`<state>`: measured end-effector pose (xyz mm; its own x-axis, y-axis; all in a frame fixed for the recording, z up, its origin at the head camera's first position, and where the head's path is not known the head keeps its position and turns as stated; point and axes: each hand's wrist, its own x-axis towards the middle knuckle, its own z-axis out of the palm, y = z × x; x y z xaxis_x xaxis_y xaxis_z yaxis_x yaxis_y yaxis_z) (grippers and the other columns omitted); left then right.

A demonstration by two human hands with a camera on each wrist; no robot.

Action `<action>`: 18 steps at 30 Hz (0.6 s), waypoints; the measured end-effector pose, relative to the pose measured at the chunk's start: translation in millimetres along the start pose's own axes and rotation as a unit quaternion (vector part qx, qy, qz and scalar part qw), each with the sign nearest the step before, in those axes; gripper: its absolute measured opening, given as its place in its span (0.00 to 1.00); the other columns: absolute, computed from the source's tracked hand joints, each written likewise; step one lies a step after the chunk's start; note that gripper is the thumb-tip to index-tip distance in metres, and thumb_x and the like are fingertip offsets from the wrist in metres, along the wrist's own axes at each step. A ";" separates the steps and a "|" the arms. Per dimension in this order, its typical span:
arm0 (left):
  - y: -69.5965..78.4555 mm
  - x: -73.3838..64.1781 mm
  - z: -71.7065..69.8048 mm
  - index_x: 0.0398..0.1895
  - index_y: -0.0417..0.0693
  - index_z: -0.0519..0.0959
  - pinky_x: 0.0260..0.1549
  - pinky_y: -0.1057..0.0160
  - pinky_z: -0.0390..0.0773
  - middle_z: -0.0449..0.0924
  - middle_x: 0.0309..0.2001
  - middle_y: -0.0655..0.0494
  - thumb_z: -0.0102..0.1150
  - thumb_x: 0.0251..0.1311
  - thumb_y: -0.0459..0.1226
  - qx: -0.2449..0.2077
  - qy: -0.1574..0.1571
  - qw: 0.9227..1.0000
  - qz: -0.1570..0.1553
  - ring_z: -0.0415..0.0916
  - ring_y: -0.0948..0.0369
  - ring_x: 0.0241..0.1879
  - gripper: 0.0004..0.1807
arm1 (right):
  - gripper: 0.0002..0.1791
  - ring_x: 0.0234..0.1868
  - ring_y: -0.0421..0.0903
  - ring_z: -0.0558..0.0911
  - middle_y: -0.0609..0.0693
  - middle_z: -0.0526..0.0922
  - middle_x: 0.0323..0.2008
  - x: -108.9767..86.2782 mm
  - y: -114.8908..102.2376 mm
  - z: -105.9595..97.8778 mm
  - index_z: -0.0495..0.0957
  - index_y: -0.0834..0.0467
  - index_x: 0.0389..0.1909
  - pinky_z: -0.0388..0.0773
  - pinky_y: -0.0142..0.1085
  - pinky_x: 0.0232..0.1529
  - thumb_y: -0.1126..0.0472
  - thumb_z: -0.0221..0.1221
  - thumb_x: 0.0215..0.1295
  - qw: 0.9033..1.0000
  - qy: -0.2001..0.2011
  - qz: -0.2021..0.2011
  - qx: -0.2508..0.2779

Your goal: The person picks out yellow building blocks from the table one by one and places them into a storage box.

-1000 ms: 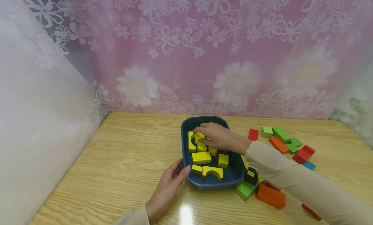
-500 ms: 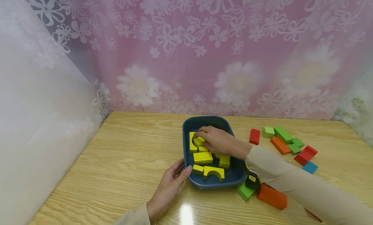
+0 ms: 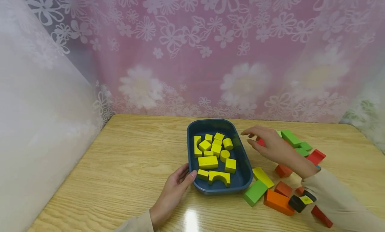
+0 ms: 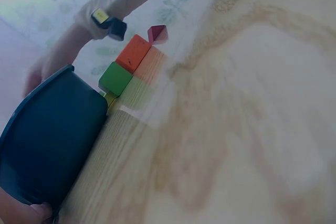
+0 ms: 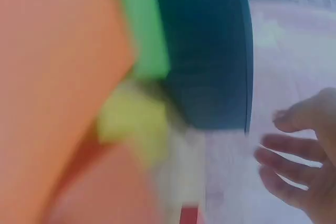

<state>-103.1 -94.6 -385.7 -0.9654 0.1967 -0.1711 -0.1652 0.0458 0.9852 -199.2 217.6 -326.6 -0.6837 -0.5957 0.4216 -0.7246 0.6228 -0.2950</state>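
Observation:
My left hand (image 3: pixel 172 193) grips the near left rim of a dark blue tray (image 3: pixel 240 175), its thumb over the edge. In the left wrist view, the thumb (image 4: pixel 39 211) shows at the tray's end. Several yellow building blocks lie inside, including an arch block (image 3: pixel 219 178), a cylinder block (image 3: pixel 228 144) and a long block (image 3: pixel 208 162). To the tray's right, my right hand (image 3: pixel 272 146) hovers above loose blocks, fingers spread and holding nothing. It partly covers a red block (image 3: pixel 261 142). The right wrist view also shows this hand (image 5: pixel 310 156) with its fingers apart.
Right of the tray lie a yellow block (image 3: pixel 263 177), a green block (image 3: pixel 255 192), an orange block (image 3: pixel 278 202) and a dark red triangular block (image 3: pixel 321 216). More green blocks (image 3: pixel 290 138) and a red block (image 3: pixel 316 156) lie farther back. A floral curtain (image 3: pixel 192 58) hangs behind the table.
My right hand has left the yellow blocks in the tray and moved right, over the loose blocks. A yellow block on the table has come into view. The left hand stays on the rim.

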 end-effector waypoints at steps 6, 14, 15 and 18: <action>0.0 1.0 -0.7 0.72 0.34 0.56 0.64 0.53 0.67 0.58 0.71 0.37 0.53 0.66 0.56 0.002 0.003 1.000 -0.007 0.60 0.45 0.68 0.43 | 0.23 0.41 0.48 0.80 0.50 0.82 0.46 -47.1 7.1 -16.4 0.78 0.58 0.52 0.83 0.37 0.36 0.76 0.65 0.54 0.993 -0.115 0.034 0.021; 2.2 0.9 -1.8 0.72 0.34 0.55 0.64 0.53 0.67 0.58 0.70 0.37 0.53 0.66 0.55 0.002 -0.004 1.000 -0.012 0.60 0.45 0.68 0.43 | 0.37 0.57 0.59 0.72 0.54 0.74 0.59 -73.0 -9.9 -17.9 0.72 0.55 0.61 0.77 0.56 0.52 0.81 0.63 0.48 0.960 -0.241 0.141 0.034; 2.4 1.0 -2.0 0.72 0.34 0.55 0.64 0.53 0.67 0.58 0.70 0.38 0.53 0.66 0.55 0.003 -0.005 1.000 -0.012 0.60 0.45 0.68 0.43 | 0.38 0.59 0.60 0.71 0.54 0.73 0.61 -73.6 -11.2 -16.8 0.72 0.54 0.62 0.75 0.57 0.54 0.81 0.62 0.49 0.959 -0.241 0.144 0.036; 2.5 1.8 -1.6 0.72 0.34 0.55 0.64 0.52 0.67 0.58 0.71 0.38 0.53 0.67 0.56 0.009 -0.009 1.000 -0.010 0.60 0.45 0.68 0.43 | 0.36 0.61 0.60 0.70 0.53 0.72 0.62 -73.9 -13.3 -12.4 0.71 0.52 0.63 0.72 0.59 0.57 0.79 0.61 0.52 0.959 -0.248 0.136 0.034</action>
<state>-105.6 -95.7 -383.5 -0.9583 0.2128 -0.1909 -0.1806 0.0668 0.9813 -138.0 259.6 -343.2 -0.7927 -0.5949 -0.1333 -0.5071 0.7647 -0.3976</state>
